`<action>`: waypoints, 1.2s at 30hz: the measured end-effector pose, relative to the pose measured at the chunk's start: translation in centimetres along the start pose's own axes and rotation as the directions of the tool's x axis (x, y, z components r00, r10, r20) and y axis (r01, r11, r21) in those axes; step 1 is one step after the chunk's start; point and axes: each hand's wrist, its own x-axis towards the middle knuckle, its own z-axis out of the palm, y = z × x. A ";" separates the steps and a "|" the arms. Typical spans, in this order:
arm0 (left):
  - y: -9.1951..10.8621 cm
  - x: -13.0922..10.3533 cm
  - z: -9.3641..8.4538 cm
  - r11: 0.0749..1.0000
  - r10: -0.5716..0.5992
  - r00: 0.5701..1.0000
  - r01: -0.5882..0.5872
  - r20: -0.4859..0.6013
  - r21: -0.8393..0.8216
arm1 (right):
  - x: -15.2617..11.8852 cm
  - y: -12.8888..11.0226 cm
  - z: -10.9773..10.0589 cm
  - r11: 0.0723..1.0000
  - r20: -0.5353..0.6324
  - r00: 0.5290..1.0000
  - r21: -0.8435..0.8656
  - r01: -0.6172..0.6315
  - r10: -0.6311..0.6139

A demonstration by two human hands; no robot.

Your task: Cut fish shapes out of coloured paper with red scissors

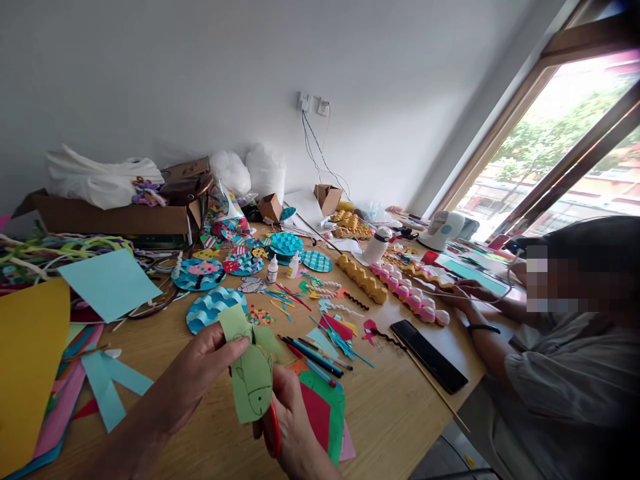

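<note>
My left hand (203, 360) pinches the upper part of a green paper (250, 383) with a fish drawn on it in dark lines. The strip hangs upright, and its top right part is cut and bent away to the right. Below and to the right, my right hand (290, 420) holds scissors by their red handle (273, 430). The scissor blades are hidden behind the paper. Just behind my hands lies a blue wavy paper disc (215, 308). Pens (315, 357) rest on the table to the right of the paper.
Another person (565, 333) sits at the right, hands on the table. A black phone (429, 357) and a thin stick lie near the right edge. Coloured sheets (30, 373) cover the left side. Glue bottles (273, 271) and an open cardboard box (115, 223) stand farther back.
</note>
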 end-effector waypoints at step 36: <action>0.9 -0.2 -1.1 0.999 -0.013 0.994 0.008 0.110 0.046 | -0.2 -0.8 -1.0 0.982 0.027 1.000 -0.191 -0.003 0.008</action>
